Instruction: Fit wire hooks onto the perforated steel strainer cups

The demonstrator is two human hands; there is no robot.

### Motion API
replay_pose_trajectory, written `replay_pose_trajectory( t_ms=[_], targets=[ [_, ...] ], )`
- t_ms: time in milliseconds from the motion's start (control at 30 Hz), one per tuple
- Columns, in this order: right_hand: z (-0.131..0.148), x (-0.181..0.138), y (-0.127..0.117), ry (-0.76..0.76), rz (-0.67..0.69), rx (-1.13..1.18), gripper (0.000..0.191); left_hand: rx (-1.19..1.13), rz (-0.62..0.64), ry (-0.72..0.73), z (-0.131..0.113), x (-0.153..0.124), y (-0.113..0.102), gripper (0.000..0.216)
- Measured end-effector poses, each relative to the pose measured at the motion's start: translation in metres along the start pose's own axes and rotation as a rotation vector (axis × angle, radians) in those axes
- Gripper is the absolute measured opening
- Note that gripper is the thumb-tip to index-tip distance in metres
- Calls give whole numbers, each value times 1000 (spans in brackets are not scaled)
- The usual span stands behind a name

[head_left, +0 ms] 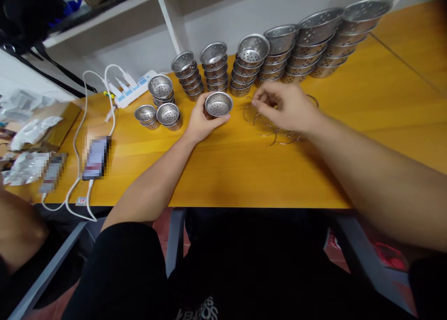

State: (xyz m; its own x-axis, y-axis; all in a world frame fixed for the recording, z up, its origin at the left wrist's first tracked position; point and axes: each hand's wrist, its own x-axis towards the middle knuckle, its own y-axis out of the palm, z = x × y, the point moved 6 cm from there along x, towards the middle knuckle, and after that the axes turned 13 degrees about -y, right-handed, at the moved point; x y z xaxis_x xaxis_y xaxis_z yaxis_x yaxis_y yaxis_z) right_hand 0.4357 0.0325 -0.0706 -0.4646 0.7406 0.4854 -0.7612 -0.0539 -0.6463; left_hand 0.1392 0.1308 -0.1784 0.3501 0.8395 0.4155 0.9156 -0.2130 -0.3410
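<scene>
My left hand (200, 124) is wrapped round a small perforated metal cup (219, 105), its open mouth tilted up towards me. To the right, my right hand (284, 106) has its thumb and fingers pinched together on a thin curved wire (245, 114). Several more bent wires (275, 136) lie in a loose tangle on the table under that hand, partly hidden by it. Behind both hands runs a row of stacked perforated cups, among them a stack (250, 55) close behind the gap between my hands.
Larger perforated cups (319, 27) are stacked at the back right. Smaller cups (168, 114) stand left of my left hand. A power strip (134, 90) with white cables and a phone (96, 158) lie on the wooden table (223, 176). Another person's arm (21, 227) is at far left.
</scene>
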Motion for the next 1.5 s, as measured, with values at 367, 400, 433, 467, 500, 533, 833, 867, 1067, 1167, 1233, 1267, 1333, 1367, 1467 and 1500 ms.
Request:
replay_pose_trajectory(
  t_ms=[367,400,433,467,500,533,833,867,1067,1167,1233,1267,1333,1367,1467,1500],
  targets=[
    [47,26,10,21,-47,215,39,-3,-55,-122,-18,-4,-1,115],
    [52,34,9,21,-38,205,38,7,-57,-147,-23,-5,0,114],
    [57,42,8,12,-37,203,37,14,-56,-163,-27,-6,1,114],
    [61,51,7,2,-50,207,36,17,-55,-174,-31,-7,1,115],
    [62,60,8,-5,-62,213,35,19,-59,-179,-35,-8,2,116],
    [63,68,9,-6,-79,219,32,20,-69,-183,-37,-9,2,118],
    [45,85,33,31,-12,103,12,93,-118,-150,-34,-11,-5,109],
    [44,84,32,29,-12,86,14,102,-105,-140,-31,-10,-5,110],
    [35,81,34,37,1,39,26,105,-128,-142,-25,-8,-8,107],
    [30,82,39,20,8,-1,34,86,-95,-120,-36,-8,-7,112],
    [27,83,41,19,-5,10,30,82,-72,-116,-46,-9,-7,114],
    [27,83,42,18,-15,22,26,82,-72,-123,-51,-9,-7,113],
    [29,82,42,11,-28,42,23,78,-95,-133,-60,-10,-9,112],
    [31,81,42,7,-26,45,22,76,-110,-134,-63,-10,-9,111],
    [36,79,43,13,-10,28,19,88,-128,-129,-63,-10,-8,110],
    [36,79,43,19,-9,23,18,100,-123,-125,-60,-10,-7,110]
  ],
)
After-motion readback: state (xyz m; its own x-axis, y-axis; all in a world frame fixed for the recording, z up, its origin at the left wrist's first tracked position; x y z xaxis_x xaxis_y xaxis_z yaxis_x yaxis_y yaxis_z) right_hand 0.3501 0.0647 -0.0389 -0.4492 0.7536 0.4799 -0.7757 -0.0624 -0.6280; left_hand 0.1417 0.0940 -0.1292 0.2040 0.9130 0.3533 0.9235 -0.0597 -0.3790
